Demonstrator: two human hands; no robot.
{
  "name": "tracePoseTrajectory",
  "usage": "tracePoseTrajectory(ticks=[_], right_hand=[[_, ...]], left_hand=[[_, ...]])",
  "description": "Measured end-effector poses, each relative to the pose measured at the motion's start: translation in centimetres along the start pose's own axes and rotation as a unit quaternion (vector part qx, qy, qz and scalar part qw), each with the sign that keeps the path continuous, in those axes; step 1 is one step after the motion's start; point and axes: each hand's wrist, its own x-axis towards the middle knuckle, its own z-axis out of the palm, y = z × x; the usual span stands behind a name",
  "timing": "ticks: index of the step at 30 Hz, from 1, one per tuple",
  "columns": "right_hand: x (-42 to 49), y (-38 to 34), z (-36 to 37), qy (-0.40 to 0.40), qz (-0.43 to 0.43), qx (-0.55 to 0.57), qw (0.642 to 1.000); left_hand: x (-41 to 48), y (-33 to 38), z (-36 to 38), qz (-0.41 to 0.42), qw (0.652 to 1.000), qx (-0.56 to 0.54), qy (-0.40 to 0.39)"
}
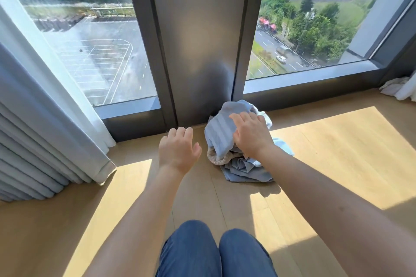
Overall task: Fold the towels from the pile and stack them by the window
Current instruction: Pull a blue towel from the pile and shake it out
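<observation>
A crumpled pile of light blue towels (221,132) lies on the wooden floor against the base of the dark window frame (202,51). A beige towel edge (216,159) shows at the pile's lower left. My right hand (251,134) rests on top of the pile with its fingers spread and fairly straight over the striped blue towel. My left hand (179,149) hovers just left of the pile, above the floor, with its fingers loosely bent and nothing in it.
A grey-white curtain (45,130) hangs at the left, reaching the floor. Some white cloth (398,89) lies in the far right corner by the window. My knees in blue jeans (213,252) are at the bottom. Sunlit wooden floor (337,153) stretches right.
</observation>
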Motion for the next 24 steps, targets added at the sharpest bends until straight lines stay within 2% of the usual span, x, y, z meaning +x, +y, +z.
tracePoseTrajectory(ticks=[5,9,11,15,18,24], right_hand=[[-0.6,0.9,5.7,0.007,0.026,0.010,1.000],[0.1,1.1,5.2,-0.036,0.003,-0.031,0.999],[2.6,1.7,4.6,-0.023,-0.010,-0.046,0.999],[7.6,3.8,5.1,0.000,0.020,-0.017,1.000],[9.8,5.0,6.4,-0.044,0.047,0.001,0.998],[16.7,7.9,9.7,-0.093,0.038,-0.014,0.995]], left_hand=[[-1.4,-0.7,5.3,-0.046,0.997,-0.057,-0.005],[-0.2,-1.4,4.8,-0.055,0.997,-0.045,-0.024],[2.0,-1.7,5.1,-0.072,0.995,-0.057,-0.043],[6.6,-2.0,7.2,-0.086,0.992,-0.065,-0.070],[9.4,-1.5,8.7,-0.081,0.988,-0.075,-0.104],[15.5,-0.4,13.0,-0.073,0.984,-0.089,-0.137]])
